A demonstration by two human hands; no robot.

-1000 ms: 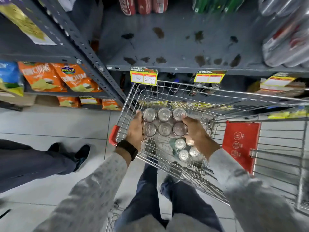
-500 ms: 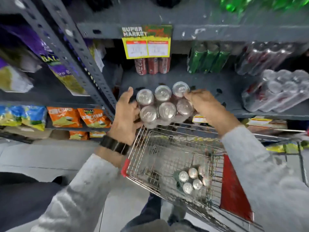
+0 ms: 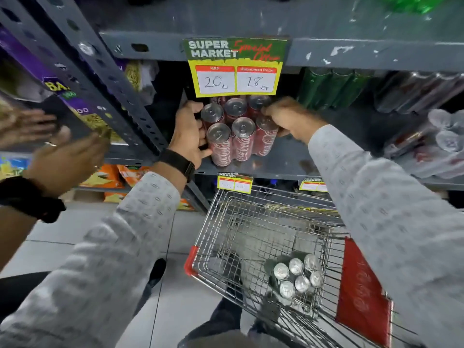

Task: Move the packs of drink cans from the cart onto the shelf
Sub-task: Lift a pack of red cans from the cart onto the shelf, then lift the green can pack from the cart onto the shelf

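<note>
A: Where is the shrink-wrapped six-pack of red cola cans (image 3: 238, 129) now?

B: On the grey metal shelf (image 3: 288, 162), near its front edge. Your left hand (image 3: 188, 134) and right hand (image 3: 288, 116) each clasp a side, likely to keep it level.

A: And the cart?

B: The wire shopping cart (image 3: 251, 222) below holds one dark green can pack (image 3: 293, 277) that's not yet shelved.

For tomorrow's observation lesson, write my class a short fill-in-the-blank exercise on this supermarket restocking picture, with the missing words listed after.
1. Both hands, the left hand and the right hand, grip a pack of ____ red cans.
2. The pack sits on the grey ____, under the price tag.
3. The tag's discounted price reads ____.
4. One pack of green cans remains in the ____.

Missing words: six; shelf; 18; cart
</note>
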